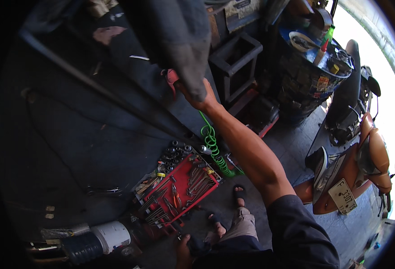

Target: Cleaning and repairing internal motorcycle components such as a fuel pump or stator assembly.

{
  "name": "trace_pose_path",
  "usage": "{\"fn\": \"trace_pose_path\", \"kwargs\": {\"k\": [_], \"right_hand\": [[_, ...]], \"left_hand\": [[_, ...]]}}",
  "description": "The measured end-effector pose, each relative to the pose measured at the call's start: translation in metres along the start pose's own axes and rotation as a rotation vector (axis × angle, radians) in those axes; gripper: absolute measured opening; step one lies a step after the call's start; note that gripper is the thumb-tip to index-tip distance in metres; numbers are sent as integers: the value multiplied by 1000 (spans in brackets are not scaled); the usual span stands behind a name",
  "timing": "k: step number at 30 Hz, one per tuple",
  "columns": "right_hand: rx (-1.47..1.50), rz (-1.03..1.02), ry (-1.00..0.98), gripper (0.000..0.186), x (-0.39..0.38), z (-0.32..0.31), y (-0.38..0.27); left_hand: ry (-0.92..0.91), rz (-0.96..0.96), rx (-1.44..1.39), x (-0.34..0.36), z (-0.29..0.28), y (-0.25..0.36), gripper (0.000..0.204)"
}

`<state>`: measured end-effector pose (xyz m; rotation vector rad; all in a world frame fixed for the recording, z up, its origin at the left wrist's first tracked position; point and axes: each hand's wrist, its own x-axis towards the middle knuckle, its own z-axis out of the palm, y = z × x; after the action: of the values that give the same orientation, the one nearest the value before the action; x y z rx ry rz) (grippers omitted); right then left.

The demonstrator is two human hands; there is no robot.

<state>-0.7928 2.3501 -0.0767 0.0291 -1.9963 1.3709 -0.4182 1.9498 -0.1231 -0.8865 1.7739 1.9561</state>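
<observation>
My right hand [201, 96] is raised at upper centre, wrapped round a red air gun [170, 78], partly hidden behind a blurred dark grey object [175, 36]. A green coiled hose [210, 139] hangs below that hand. Down at the lower edge, my left hand [183, 246] is closed on a dark object too unclear to name. Just above it lies a red tool tray [152, 201] with several wrenches, pliers [176, 197] and sockets [175, 152].
An orange scooter [350, 166] stands at right, before a black drum [296, 89] topped with cans and bottles. A dark metal stand [235, 58] is at upper centre. Long dark bars [85, 80] cross the left. A white bucket [110, 237] sits lower left. My sandalled feet show below.
</observation>
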Motion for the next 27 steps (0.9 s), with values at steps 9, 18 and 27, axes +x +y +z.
{"fn": "trace_pose_path", "kwargs": {"k": [9,18,27], "right_hand": [[-82,330,-108,27,-217,-82,-112],[1178,1020,-647,49,-341,-149,18],[-404,1083,-536,92,-434,21,309]], "left_hand": [[-412,336,284,12,166,52,36],[-541,17,704,41,152,-54,23],[-268,-261,715,45,81,-124,22]]}}
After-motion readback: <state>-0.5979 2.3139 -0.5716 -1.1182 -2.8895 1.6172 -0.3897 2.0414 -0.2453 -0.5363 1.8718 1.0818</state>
